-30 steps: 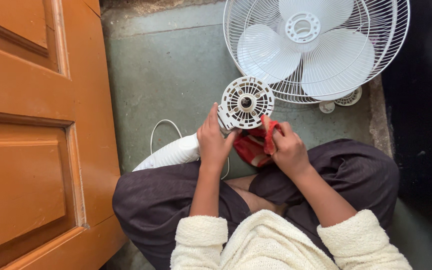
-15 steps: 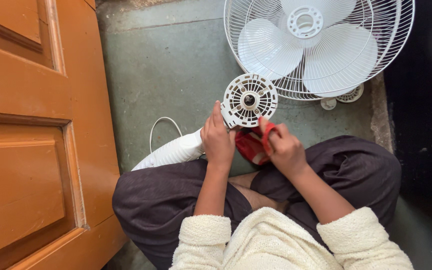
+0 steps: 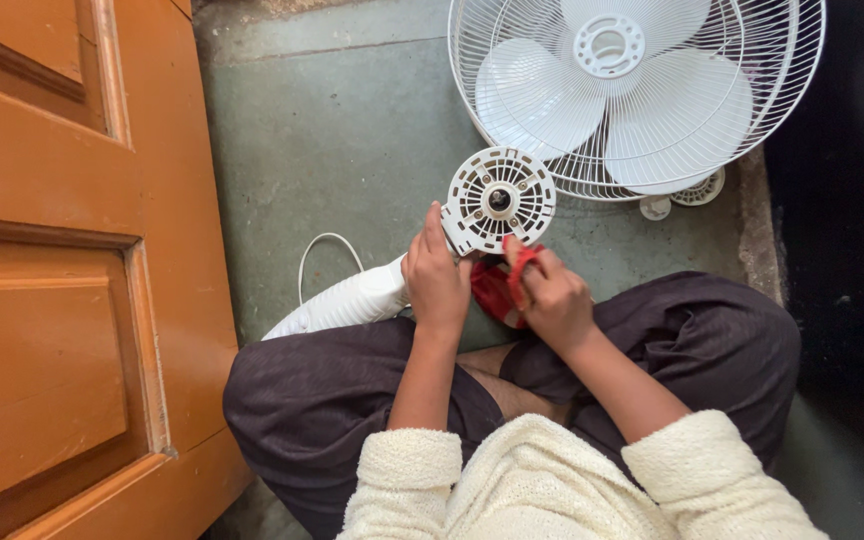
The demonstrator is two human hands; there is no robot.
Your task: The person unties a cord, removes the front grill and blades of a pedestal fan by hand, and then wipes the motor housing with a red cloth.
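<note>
A white fan motor head (image 3: 498, 199), round and slotted, points up at me above my crossed legs. My left hand (image 3: 436, 283) grips its left lower edge and neck. My right hand (image 3: 552, 301) holds a red cloth (image 3: 500, 289) bunched against the lower right rim of the motor head. The fan's white stand (image 3: 340, 305) runs down-left under my left hand, with a white cord (image 3: 324, 247) looping beside it.
A white wire fan guard with three blades (image 3: 634, 92) lies on the grey-green floor (image 3: 342, 140) ahead. Two small white caps (image 3: 655, 207) sit at its lower edge. A brown wooden door (image 3: 62, 250) fills the left. A dark area lies at right.
My right hand has slid the red cloth leftward along the lower rim of the motor head. My left hand keeps its grip.
</note>
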